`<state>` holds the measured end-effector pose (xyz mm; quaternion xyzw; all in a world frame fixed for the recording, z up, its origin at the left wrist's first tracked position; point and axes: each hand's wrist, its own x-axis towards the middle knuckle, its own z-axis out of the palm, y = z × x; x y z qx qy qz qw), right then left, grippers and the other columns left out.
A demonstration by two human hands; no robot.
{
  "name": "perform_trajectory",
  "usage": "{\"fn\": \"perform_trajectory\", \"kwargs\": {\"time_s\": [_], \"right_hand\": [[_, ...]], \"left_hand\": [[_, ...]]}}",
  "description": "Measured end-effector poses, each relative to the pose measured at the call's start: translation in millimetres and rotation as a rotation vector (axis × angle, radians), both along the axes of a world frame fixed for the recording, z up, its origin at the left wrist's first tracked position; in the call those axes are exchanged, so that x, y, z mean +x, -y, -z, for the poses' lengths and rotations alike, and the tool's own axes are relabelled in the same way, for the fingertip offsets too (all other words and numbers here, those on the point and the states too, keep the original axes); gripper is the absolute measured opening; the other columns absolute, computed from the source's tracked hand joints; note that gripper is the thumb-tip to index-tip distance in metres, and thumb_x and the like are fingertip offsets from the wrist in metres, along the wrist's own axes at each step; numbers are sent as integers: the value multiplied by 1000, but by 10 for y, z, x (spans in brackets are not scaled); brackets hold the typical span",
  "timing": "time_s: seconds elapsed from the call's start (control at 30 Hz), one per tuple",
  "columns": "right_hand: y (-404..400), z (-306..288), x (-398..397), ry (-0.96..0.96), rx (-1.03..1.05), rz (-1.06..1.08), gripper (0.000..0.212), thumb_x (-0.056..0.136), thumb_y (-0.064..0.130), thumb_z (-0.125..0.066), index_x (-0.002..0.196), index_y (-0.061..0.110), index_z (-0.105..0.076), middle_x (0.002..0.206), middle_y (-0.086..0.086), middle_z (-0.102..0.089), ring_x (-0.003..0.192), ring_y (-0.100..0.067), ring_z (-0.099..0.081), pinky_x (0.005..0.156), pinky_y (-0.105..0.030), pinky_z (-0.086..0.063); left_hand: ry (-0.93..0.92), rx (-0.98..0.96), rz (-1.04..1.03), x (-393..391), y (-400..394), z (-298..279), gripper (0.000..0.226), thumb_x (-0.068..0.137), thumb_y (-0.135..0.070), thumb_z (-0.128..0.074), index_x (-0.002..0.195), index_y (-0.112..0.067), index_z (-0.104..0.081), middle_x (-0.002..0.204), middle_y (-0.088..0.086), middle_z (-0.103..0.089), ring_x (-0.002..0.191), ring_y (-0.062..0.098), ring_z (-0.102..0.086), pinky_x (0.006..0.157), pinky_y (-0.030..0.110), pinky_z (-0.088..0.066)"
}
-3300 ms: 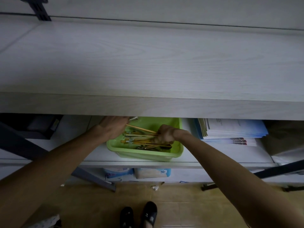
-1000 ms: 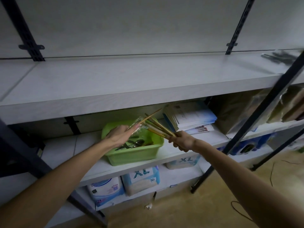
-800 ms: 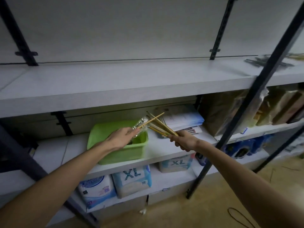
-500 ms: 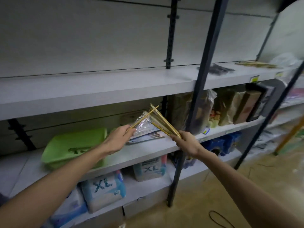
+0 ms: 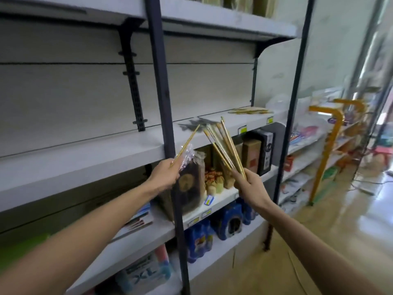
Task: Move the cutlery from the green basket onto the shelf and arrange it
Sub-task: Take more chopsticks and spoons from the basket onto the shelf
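My right hand (image 5: 249, 185) grips a fanned bundle of several wooden chopsticks (image 5: 221, 143), tips pointing up and left. A single pair of chopsticks (image 5: 187, 143) in a crinkled clear wrapper is pinched in my left hand (image 5: 164, 176). Both hands are raised in front of the white middle shelf (image 5: 223, 126), where dark cutlery (image 5: 192, 124) and a pile of wooden cutlery (image 5: 249, 110) lie. A blurred sliver of the green basket (image 5: 21, 245) shows at the far left, behind my left forearm.
A dark upright post (image 5: 163, 99) stands just behind my left hand, another post (image 5: 294, 99) to the right. Brown bags and boxes (image 5: 251, 154) fill the shelf below, blue packs (image 5: 229, 220) under them. Yellow racks (image 5: 331, 141) and open floor lie to the right.
I have turned to the right, away from the green basket, which slid to the left edge. Both hands rose with their chopsticks to the height of the middle shelf.
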<state>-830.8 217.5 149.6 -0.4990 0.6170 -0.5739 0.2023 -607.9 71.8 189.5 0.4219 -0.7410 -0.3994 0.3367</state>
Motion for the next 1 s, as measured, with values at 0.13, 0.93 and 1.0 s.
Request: {"fn": "perform_trajectory", "kwargs": {"time_s": [0.13,0.93,1.0], "right_hand": [[229,-280,-451,260,102,-57,30,104,36,-54,88,11,-50,60,-2,-40,45,-12,-32,42,-23,-23],[2819,-1241,-4461,228,405,-173,33,104,31,-54,118,2,-59,62,3,-47,45,-8,-36,38,-20,-29],[3114,-1243,-4730,151,403,-184,30,103,31,-56,113,4,-60,62,2,-48,44,-8,-37,38,-21,-29]], "left_hand": [[-33,193,15,-794,284,-231,52,94,-64,-52,84,-14,-60,59,-1,-51,46,13,-42,44,21,-34],[-55,401,-56,-4426,2447,-760,14,101,-12,-54,88,-8,-54,62,5,-51,48,15,-45,39,22,-35],[-50,380,-112,-4666,2627,-717,16,99,-8,-52,83,-6,-53,58,8,-51,44,17,-43,38,21,-34]]}}
